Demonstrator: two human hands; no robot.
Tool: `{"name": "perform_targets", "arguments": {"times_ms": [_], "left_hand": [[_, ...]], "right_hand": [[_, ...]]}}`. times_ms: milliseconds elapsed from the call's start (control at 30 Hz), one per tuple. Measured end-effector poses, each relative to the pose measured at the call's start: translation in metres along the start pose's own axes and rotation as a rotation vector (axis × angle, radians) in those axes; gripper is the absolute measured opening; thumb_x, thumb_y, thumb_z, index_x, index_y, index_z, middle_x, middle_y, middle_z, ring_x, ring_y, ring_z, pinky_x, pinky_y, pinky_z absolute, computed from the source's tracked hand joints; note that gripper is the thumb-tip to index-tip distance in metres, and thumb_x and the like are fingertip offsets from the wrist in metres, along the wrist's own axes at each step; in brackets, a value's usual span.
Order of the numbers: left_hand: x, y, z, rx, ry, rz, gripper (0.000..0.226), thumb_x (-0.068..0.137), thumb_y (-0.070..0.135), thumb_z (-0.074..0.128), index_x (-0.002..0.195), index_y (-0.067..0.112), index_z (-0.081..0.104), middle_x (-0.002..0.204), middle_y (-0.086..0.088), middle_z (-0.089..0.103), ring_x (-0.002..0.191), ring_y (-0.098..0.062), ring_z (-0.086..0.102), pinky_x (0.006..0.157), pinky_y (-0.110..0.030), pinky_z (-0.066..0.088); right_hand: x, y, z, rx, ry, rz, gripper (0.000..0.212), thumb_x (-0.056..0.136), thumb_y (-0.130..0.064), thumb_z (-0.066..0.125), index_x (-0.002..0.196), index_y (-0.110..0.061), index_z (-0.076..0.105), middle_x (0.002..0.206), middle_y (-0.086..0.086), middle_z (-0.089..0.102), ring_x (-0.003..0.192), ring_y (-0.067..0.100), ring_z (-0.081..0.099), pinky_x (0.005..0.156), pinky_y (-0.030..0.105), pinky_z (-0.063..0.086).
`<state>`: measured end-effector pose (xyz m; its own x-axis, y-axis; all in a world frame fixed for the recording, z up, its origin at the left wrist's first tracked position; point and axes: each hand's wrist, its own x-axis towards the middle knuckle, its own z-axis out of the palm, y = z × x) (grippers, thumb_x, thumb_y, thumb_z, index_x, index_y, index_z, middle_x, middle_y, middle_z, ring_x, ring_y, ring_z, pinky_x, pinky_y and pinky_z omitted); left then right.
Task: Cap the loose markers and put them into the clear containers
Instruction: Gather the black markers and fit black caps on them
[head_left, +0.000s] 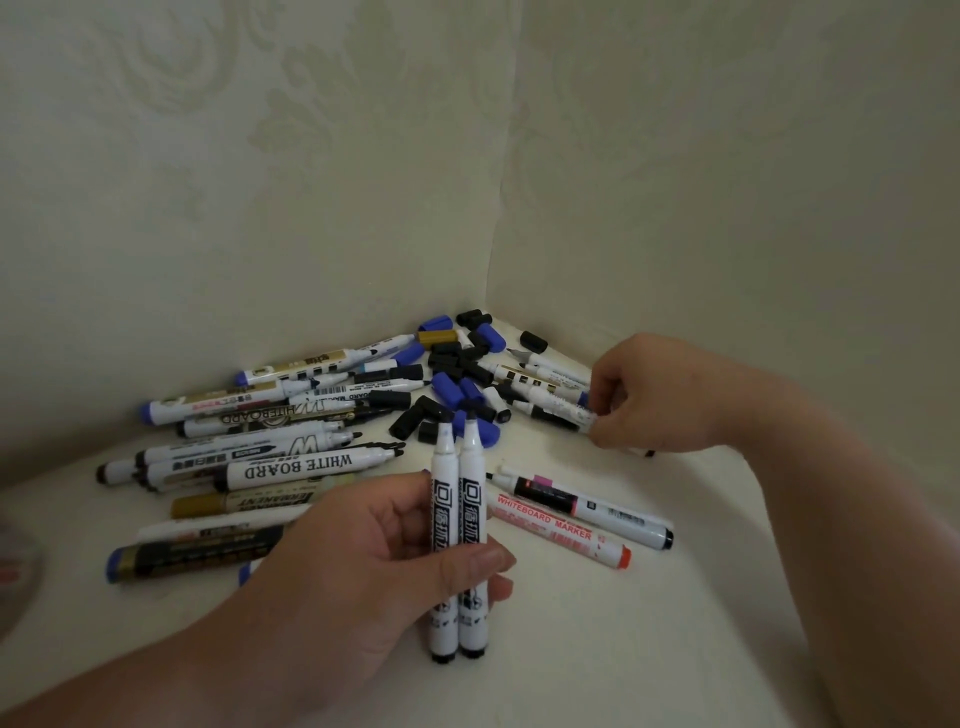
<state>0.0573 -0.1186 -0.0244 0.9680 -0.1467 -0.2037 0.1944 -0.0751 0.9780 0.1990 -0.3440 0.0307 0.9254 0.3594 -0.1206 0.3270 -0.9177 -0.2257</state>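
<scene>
At the near centre of the worktop (597, 649), the left hand (363, 561) grips two white markers (471, 493) side by side, fingers curled round the barrels and thumb pressed across the front. Both are uncapped. Their long axes run parallel, black tips pointing away from the person, butt ends toward the camera.

Directly beyond those tips lies the heap of loose caps (457, 379), black and blue mixed, set into the corner where the two walls (260, 208) meet. This is the governing relation: the caps lie ahead of the left hand on the line of the held barrels, so a cap fitted to a tip would have to travel back along that same axis.

The right hand (654, 395) is just right of the cap heap and, by judgement, the nearer of the two to it. Its fingers are curled and pinch the end of a single marker (558, 410) lying in the right-hand group, so it is occupied, not free to fetch a cap.

Further out, a fan of uncapped markers (291, 465) lies left of the caps, and a red-lettered marker (561, 532) lies just right of the held pair. No clear container can be identified; a blurred object (15, 561) at the left edge cannot be made out.
</scene>
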Motion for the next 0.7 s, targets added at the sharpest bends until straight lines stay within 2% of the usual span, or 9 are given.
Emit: {"name": "perform_targets", "arguments": {"times_ms": [33,100,167,233,300,367,433,533,700], "left_hand": [[0.000,-0.001,0.000,-0.010,0.007,0.001,0.041,0.062,0.022,0.076,0.102,0.012,0.073,0.091,-0.008,0.079,0.086,-0.024,0.078,0.079,-0.036,0.063],[0.002,-0.002,-0.002,-0.034,0.022,0.002,0.039,0.064,0.021,0.075,0.102,0.012,0.073,0.093,-0.008,0.079,0.088,-0.025,0.077,0.083,-0.040,0.062],[0.003,-0.004,-0.002,-0.046,0.030,-0.003,0.038,0.068,0.019,0.073,0.105,0.012,0.072,0.095,-0.007,0.079,0.090,-0.025,0.077,0.087,-0.042,0.060],[0.003,-0.005,-0.002,-0.054,0.026,0.002,0.035,0.072,0.016,0.073,0.107,0.010,0.072,0.097,-0.007,0.079,0.091,-0.025,0.077,0.087,-0.041,0.061],[0.003,-0.005,-0.002,-0.056,0.029,0.012,0.031,0.077,0.012,0.072,0.108,0.008,0.072,0.097,-0.008,0.079,0.091,-0.024,0.077,0.085,-0.039,0.062],[0.003,-0.007,-0.002,-0.066,0.034,0.024,0.030,0.079,0.009,0.072,0.109,0.007,0.072,0.097,-0.009,0.079,0.091,-0.025,0.077,0.083,-0.038,0.062],[0.004,-0.008,-0.003,-0.062,0.038,0.043,0.028,0.078,0.010,0.073,0.107,0.007,0.073,0.096,-0.009,0.079,0.091,-0.026,0.077,0.083,-0.037,0.062],[0.005,-0.010,-0.004,-0.055,0.055,0.057,0.024,0.080,0.010,0.073,0.104,0.010,0.075,0.095,-0.010,0.079,0.090,-0.027,0.076,0.085,-0.042,0.062],[0.005,-0.010,-0.004,-0.055,0.058,0.076,0.023,0.079,0.013,0.075,0.102,0.013,0.076,0.097,-0.009,0.079,0.093,-0.027,0.076,0.090,-0.048,0.059]], "right_hand": [[-0.002,0.000,-0.002,0.106,0.005,-0.022,0.010,0.077,-0.026,0.074,0.073,-0.020,0.067,0.063,-0.007,0.066,0.055,0.010,0.061,0.054,0.029,0.049],[-0.006,-0.005,-0.002,0.508,-0.090,-0.120,0.013,0.073,-0.017,0.071,0.065,-0.017,0.061,0.052,-0.001,0.053,0.044,0.015,0.047,0.046,0.028,0.037],[-0.008,-0.010,0.003,0.958,-0.308,-0.231,0.011,0.070,-0.003,0.062,0.065,-0.012,0.059,0.046,0.006,0.042,0.035,0.015,0.035,0.039,0.020,0.025],[-0.010,-0.016,0.009,1.124,-0.523,-0.333,0.006,0.073,-0.001,0.064,0.074,-0.006,0.064,0.043,0.007,0.046,0.030,0.013,0.035,0.035,0.016,0.022],[-0.011,-0.021,0.013,1.095,-0.646,-0.408,0.012,0.081,-0.008,0.067,0.088,0.001,0.068,0.045,0.010,0.054,0.029,0.012,0.040,0.033,0.017,0.022],[-0.011,-0.025,0.015,1.013,-0.674,-0.390,0.023,0.083,-0.012,0.071,0.093,0.008,0.068,0.048,0.011,0.057,0.030,0.013,0.044,0.032,0.017,0.028],[-0.013,-0.029,0.016,0.971,-0.708,-0.366,0.019,0.084,-0.005,0.071,0.098,0.008,0.068,0.056,0.014,0.064,0.036,0.015,0.056,0.034,0.019,0.042],[-0.015,-0.032,0.017,1.007,-0.833,-0.348,0.020,0.089,0.005,0.058,0.107,0.006,0.066,0.073,0.017,0.072,0.055,0.022,0.071,0.049,0.027,0.058],[-0.016,-0.040,0.020,0.808,-0.704,-0.323,0.019,0.089,-0.012,0.068,0.094,0.005,0.072,0.076,0.018,0.073,0.052,0.020,0.068,0.047,0.025,0.055]]}}
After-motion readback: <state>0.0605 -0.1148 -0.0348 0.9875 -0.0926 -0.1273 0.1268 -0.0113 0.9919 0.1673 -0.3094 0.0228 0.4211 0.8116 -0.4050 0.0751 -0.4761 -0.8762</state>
